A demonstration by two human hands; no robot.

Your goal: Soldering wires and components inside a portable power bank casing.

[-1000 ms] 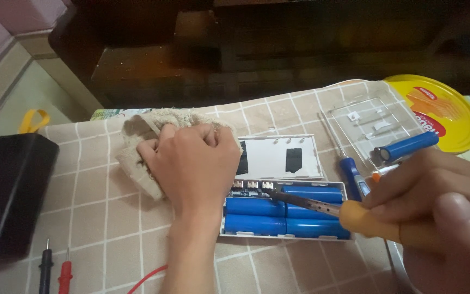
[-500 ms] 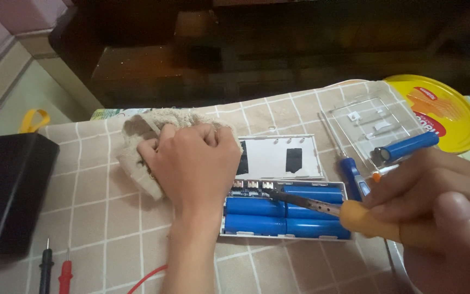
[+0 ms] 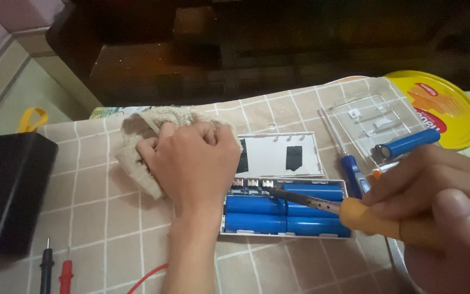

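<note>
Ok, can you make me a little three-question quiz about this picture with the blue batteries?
1. True or false: the right hand holds a tool with an orange handle.
2. What does the left hand rest on?
A. a beige cloth
B. the yellow lid
C. the black box
3. What colour are the cells in the white case?

Key: 1 true; 2 A; 3 blue.
</note>
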